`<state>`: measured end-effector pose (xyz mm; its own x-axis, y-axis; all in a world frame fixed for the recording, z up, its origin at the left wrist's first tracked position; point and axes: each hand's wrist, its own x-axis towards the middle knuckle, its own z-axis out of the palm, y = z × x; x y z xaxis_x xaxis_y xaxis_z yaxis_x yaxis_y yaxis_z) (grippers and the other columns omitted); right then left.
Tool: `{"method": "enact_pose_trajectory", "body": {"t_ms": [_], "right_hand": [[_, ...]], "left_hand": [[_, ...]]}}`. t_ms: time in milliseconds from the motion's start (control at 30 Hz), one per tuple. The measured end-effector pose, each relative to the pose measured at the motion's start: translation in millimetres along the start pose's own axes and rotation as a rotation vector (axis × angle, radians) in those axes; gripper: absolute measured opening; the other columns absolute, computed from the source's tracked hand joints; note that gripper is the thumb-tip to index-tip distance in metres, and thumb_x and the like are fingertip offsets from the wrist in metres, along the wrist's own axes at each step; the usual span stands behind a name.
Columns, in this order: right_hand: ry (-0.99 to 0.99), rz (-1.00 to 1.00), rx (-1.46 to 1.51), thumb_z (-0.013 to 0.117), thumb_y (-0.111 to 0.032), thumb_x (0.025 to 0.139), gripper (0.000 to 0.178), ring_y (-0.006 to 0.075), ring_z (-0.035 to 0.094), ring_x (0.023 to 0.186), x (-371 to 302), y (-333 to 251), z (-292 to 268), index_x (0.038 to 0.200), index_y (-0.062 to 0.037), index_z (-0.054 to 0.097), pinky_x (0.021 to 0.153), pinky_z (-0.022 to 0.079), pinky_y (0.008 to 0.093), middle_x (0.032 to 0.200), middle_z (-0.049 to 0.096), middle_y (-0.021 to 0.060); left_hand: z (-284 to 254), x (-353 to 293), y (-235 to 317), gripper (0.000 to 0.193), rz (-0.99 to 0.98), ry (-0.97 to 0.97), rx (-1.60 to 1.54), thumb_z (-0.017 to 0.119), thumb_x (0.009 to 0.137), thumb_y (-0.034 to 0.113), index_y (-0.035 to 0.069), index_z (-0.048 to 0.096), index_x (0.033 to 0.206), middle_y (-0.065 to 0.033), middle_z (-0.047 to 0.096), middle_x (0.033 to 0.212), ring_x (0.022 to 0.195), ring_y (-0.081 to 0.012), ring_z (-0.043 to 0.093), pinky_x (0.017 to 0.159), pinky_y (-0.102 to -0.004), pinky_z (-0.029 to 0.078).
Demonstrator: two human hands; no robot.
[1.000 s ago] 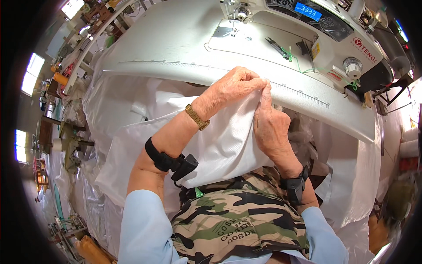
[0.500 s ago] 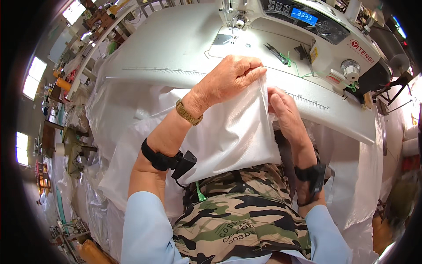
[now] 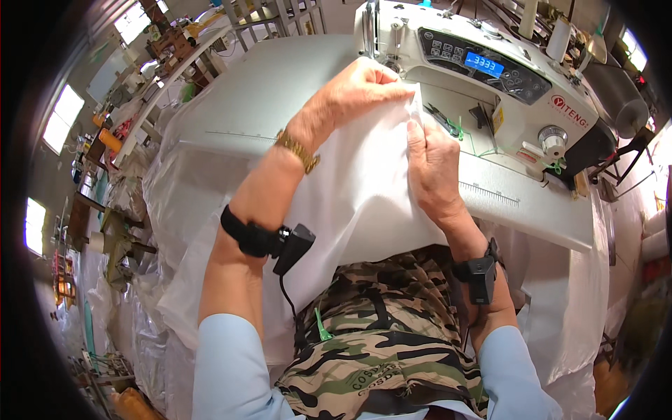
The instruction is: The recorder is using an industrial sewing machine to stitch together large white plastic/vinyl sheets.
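A sheet of white woven plastic fabric point(image 3: 357, 189) hangs from my hands and drapes over my lap. My left hand point(image 3: 357, 91) pinches its top corner between thumb and fingers, raised in front of the sewing machine's needle area. Just below and to the right, my right hand point(image 3: 435, 164) grips the fabric's right edge, thumb on the near side. The sewing machine point(image 3: 483, 63), white with a lit blue display, stands behind the hands. My left hand and the raised cloth hide the needle and presser foot.
Thread snips point(image 3: 442, 120) with green thread lie on the machine bed, right of my hands. The table's front edge point(image 3: 518, 213) carries a printed ruler. White plastic sheeting point(image 3: 168, 210) hangs at the left. A metal rack point(image 3: 280, 21) stands behind the table.
Both hands have risen toward the machine, lifting the fabric's edge with them. My right hand now takes hold of the edge below the left. The view has shifted slightly.
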<state>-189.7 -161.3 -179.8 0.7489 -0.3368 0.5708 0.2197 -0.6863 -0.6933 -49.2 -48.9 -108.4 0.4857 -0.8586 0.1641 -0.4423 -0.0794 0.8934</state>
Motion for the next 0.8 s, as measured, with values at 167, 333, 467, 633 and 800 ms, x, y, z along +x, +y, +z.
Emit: {"method": "enact_pose_trajectory", "body": {"t_ms": [167,333,467,633,800], "right_hand": [[-0.149,-0.157,-0.651,0.056,-0.004,0.080,0.055,0.0319,0.064,0.054,17,-4,10,0.129,0.0183,0.042,0.052,0.049,0.0413,0.060,0.061,0.0181],[-0.330,-0.054,-0.785,0.058,-0.007,0.081,0.056,0.0312,0.066,0.060,27,13,27,0.130,0.0163,0.043,0.057,0.051,0.0407,0.065,0.065,0.0178],[-0.406,-0.041,-0.771,0.058,-0.007,0.081,0.059,0.0316,0.068,0.064,28,20,46,0.132,0.0160,0.041,0.060,0.053,0.0400,0.068,0.066,0.0189],[-0.527,-0.001,-0.764,0.059,-0.010,0.083,0.048,0.0341,0.069,0.076,46,51,42,0.127,0.0071,0.052,0.071,0.053,0.0399,0.077,0.068,0.0208],[-0.494,-0.080,-0.205,0.056,-0.012,0.089,0.017,0.0309,0.064,0.092,69,92,35,0.100,-0.0089,0.069,0.080,0.049,0.0399,0.093,0.067,0.0125]], "left_hand": [[-14,26,-26,0.022,-0.123,0.063,-0.037,0.069,0.086,0.025,0.003,0.070,0.085,0.0014,0.064,0.070,0.061,-0.0048,0.056,0.056,-0.0214,0.046],[-2,29,-49,0.026,0.008,0.134,0.027,0.067,0.088,0.029,0.006,0.065,0.076,0.0041,0.056,0.066,0.058,-0.0045,0.051,0.051,-0.0242,0.043],[-16,35,-94,0.027,-0.210,0.018,0.075,0.065,0.088,0.025,0.005,0.061,0.071,0.0067,0.050,0.064,0.057,-0.0035,0.045,0.049,-0.0252,0.037],[-6,39,-111,0.030,-0.161,0.089,0.369,0.063,0.083,0.024,-0.001,0.057,0.069,0.0030,0.047,0.060,0.058,-0.0080,0.041,0.053,-0.0296,0.038],[-12,46,-135,0.033,-0.175,0.075,0.435,0.062,0.081,0.025,-0.003,0.054,0.065,-0.0025,0.048,0.059,0.057,-0.0096,0.040,0.053,-0.0321,0.036]]}}
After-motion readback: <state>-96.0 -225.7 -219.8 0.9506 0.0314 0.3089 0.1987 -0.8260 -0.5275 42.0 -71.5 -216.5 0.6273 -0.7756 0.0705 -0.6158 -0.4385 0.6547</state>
